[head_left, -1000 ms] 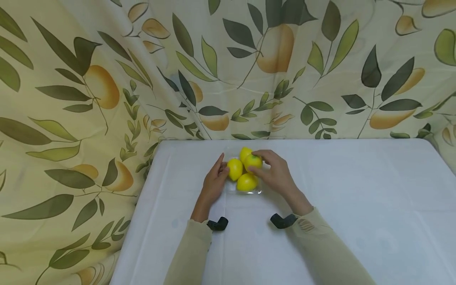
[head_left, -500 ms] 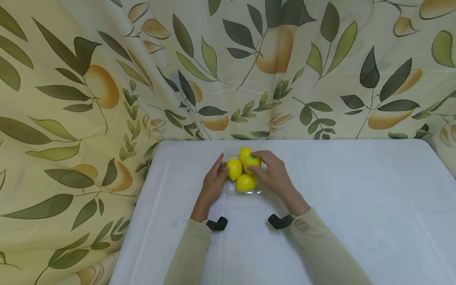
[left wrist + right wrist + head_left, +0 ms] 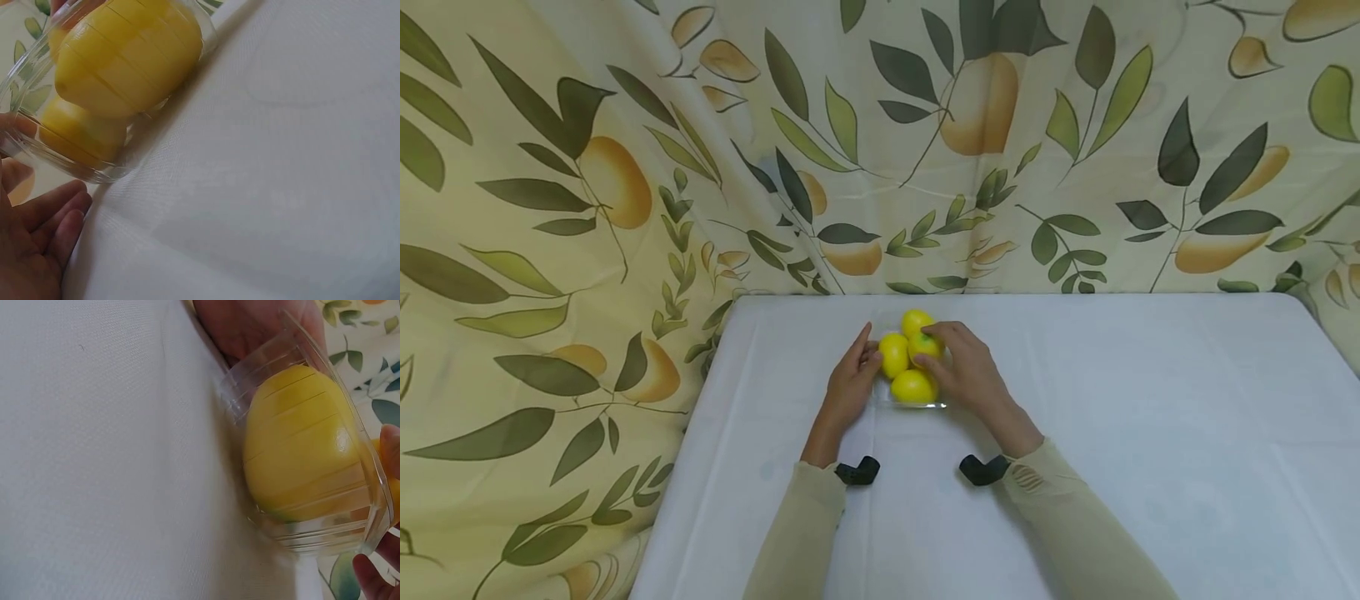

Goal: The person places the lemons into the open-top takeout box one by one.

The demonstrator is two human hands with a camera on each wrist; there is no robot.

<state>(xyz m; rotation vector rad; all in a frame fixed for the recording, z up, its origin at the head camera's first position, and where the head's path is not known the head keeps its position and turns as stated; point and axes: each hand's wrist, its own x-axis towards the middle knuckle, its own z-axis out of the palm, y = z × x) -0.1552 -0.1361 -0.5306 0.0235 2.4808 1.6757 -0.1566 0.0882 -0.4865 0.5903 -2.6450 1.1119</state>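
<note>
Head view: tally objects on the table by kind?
Lemons: 4 ()
Clear plastic tray: 1
Hands: 2, left hand, right hand
Total: 7

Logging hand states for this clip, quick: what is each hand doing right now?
Left hand: open, straight fingers resting against the clear tray of lemons.
Right hand: fingers curled round the greenish lemon at the tray's right side.
</note>
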